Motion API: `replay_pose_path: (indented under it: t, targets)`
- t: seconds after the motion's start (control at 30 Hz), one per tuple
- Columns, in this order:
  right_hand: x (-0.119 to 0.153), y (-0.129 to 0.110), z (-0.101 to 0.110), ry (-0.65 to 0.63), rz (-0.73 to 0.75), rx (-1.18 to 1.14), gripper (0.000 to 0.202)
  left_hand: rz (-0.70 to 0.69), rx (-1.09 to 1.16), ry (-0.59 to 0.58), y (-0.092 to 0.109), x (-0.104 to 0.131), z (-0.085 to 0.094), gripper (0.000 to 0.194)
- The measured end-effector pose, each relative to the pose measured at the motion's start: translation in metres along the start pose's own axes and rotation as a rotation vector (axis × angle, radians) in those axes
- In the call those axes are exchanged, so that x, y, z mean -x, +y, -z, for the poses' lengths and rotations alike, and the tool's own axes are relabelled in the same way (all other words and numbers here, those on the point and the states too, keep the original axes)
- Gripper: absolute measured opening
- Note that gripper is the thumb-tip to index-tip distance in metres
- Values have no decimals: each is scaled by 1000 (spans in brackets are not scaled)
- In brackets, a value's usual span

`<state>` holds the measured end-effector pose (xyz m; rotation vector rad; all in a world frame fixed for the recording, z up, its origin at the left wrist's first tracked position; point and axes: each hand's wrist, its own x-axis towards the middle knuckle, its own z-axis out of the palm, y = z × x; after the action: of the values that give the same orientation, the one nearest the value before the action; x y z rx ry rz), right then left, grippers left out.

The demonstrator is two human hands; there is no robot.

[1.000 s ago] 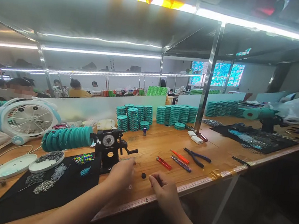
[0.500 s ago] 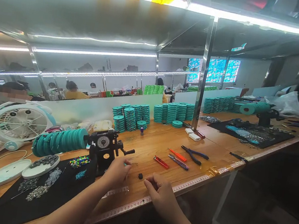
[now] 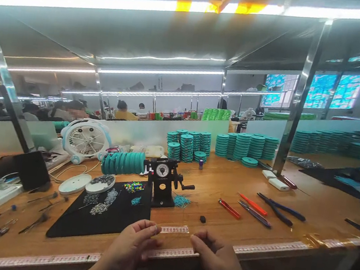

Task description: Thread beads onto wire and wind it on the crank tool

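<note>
While near the short measuring strip (image 3: 174,229), hands (image 3: 127,247) (image 3: 221,264) apart, any hold between fingertips unclear.

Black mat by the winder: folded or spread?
Spread: the black mat lies flat on the table, multicoloured beads and teal bits piled on it.

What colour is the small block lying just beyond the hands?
The small block is black, seen in the head view.

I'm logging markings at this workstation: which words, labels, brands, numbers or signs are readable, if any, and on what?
None can be read.
Measuring tape along the tabletop's edge: marks too small.
Short graduated strip by the left hand: marks too small.
Dial on the hand-cranked winder: too small.
Dark marks in the background: blurred, possibly writing.
</note>
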<state>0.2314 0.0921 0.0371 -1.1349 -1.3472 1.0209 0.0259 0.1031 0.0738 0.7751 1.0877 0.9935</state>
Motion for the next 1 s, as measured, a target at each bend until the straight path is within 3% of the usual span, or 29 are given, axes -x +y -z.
replay_pose_path:
  t: [0.1, 0.23, 0.5, 0.73, 0.83, 1.0]
  targets:
    - [10, -16, -32, -129, -4, -103, 28, -16, 53, -54, -8, 11, 4, 30]
    - [9, -25, -56, -151, 11, -99, 28, -91, 44, -99, -17, 18, 12, 26]
    - [13, -23, -71, -295, -250, -375, 31, -171, -51, -137, -24, 28, 28, 37]
    - [20, -18, -80, -458, -300, -585, 32, -129, -90, -193, -30, 33, 31, 41]
    - [22, -11, -79, -439, -243, -483, 35, -19, -81, -190, -34, 33, 34, 37]
    - [29, 1, -77, -357, -49, -38, 26, 95, -201, -177, -41, 35, 40, 22]
